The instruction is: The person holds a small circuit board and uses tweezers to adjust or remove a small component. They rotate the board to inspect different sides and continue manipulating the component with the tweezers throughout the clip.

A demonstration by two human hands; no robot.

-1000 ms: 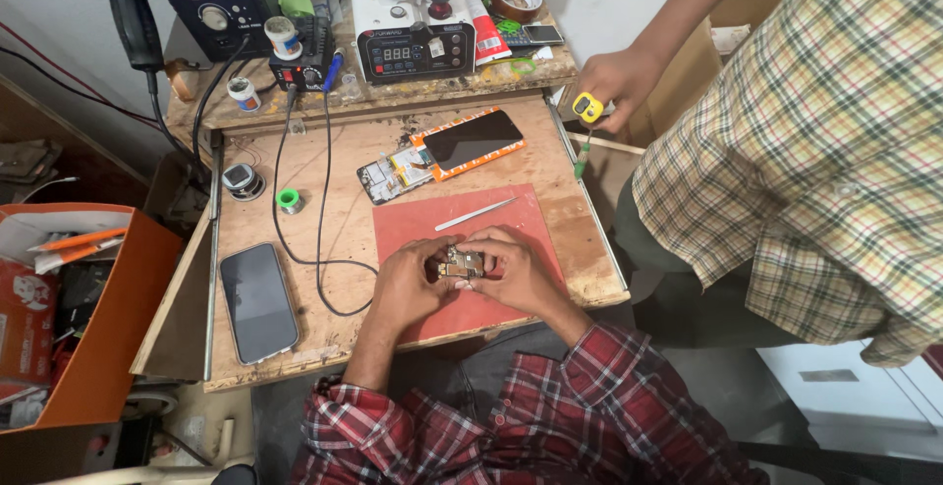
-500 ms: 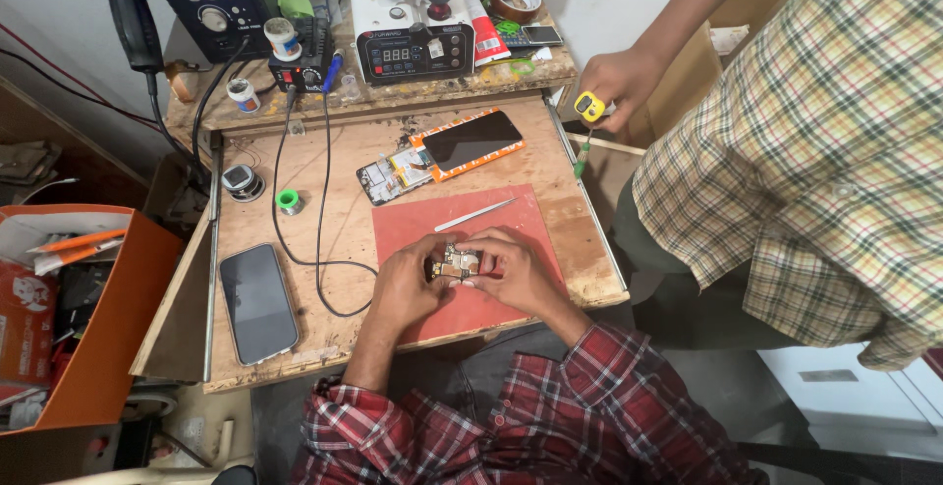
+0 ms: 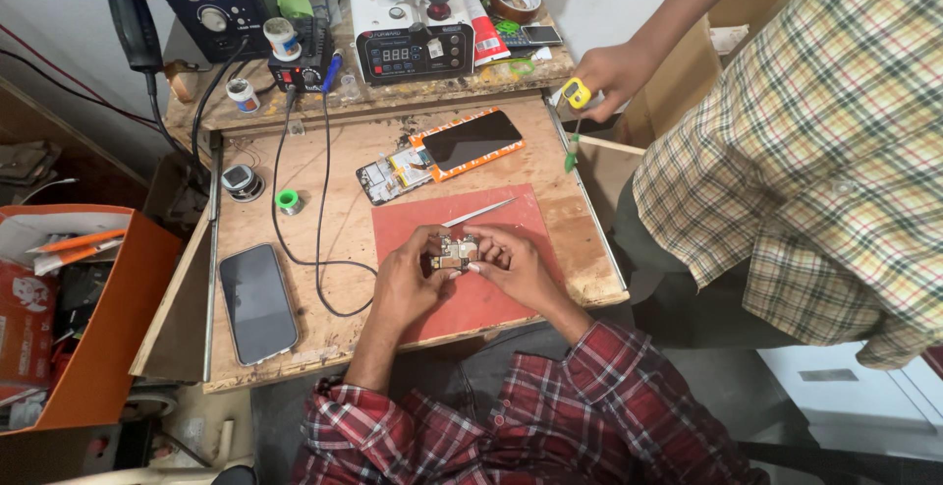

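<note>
Left hand (image 3: 408, 284) and right hand (image 3: 516, 267) both closed on a small circuit board (image 3: 451, 253) – held over the red mat (image 3: 491, 298) on the table (image 3: 334, 347), metal tweezers (image 3: 478, 213) just beyond, dark phone (image 3: 257, 302) lying well to the left, opened phone with orange frame (image 3: 447, 154) farther back – another person's hand (image 3: 609, 77) at the table's far right edge.

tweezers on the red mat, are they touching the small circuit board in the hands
Apart. The head view shows the tweezers lying on the red mat, with bare mat between them and the circuit board held by both hands.

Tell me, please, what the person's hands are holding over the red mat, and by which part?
Both hands, left hand and right hand, hold a small circuit board between them, fingertips gripping its opposite side edges, just above the red mat.
</note>
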